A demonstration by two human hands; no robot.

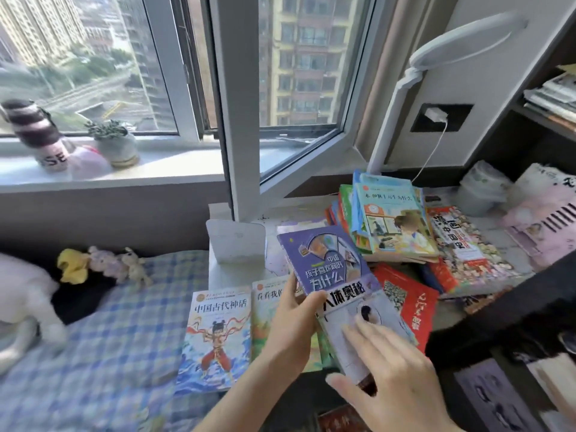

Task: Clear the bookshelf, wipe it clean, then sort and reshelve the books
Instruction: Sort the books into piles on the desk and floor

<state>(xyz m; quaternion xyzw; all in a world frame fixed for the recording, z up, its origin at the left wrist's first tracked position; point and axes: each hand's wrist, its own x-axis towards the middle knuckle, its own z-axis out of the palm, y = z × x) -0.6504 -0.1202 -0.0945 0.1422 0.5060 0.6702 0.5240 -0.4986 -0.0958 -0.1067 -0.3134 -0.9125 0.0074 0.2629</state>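
Mid book sort, here's the mess. My left hand is gripping the purple book at its lower left corner, thumb curled over the cover. It reads "孩子喜欢问的为什么". Overlapping just under it is a pale book titled "人体奥秘". My right hand is spread flat over its cover, fingers straight and apart, not gripping anything. It's blurry, so I can't say how hard it's pressing.

Both books are up over the desk under the window. Flat on the desk to the left is "中国古代神话" with a cartoon kid in red trousers. Beside it is an orange-topped book that starts "看看我", the rest hidden by my hand. Further back is a leaning stack. Its light blue top cover ends in "为什么", and the start is too fuzzy to read. Right of that lies "漫画中国史", with a red book in front of it showing a QR code.

The bookshelf is at the far right with some papers on it. The bottle on the windowsill shows "SE".
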